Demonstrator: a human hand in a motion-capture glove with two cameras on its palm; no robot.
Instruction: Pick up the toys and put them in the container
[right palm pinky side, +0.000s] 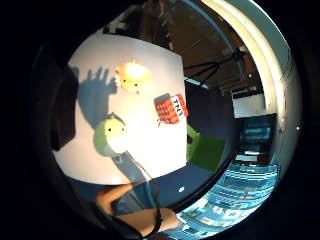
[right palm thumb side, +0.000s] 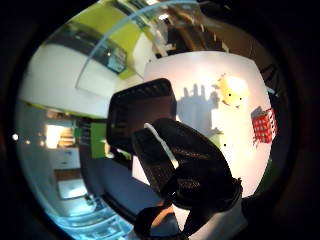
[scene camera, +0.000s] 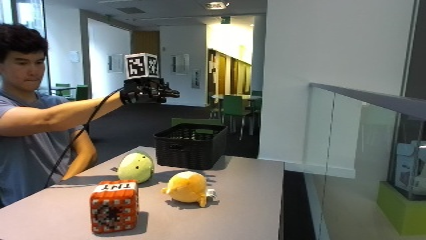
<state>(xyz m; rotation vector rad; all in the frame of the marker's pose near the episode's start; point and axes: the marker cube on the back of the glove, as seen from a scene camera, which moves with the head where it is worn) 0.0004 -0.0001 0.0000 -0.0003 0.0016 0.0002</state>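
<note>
A person is sitting at the left of a grey table (scene camera: 253, 200) and is holding the gloved right hand (scene camera: 148, 91) high in the air, arm stretched out, well above the tabletop. The fingers are reaching forward and relaxed, gripping nothing.

3 toys are lying on the table. A green round plush toy (scene camera: 136, 167) is sitting toward the left, just in front of the container. A yellow plush toy (scene camera: 187, 188) is lying to its right and a little nearer. An orange cube marked TNT (scene camera: 114, 206) is standing nearest, in front of the green toy and apart from both.

The black mesh basket (scene camera: 191, 144) is standing upright at the far end of the table, below and to the right of the raised hand. The hand's shadow is falling on the table between the basket and the toys in the thumb-side palm view.
</note>
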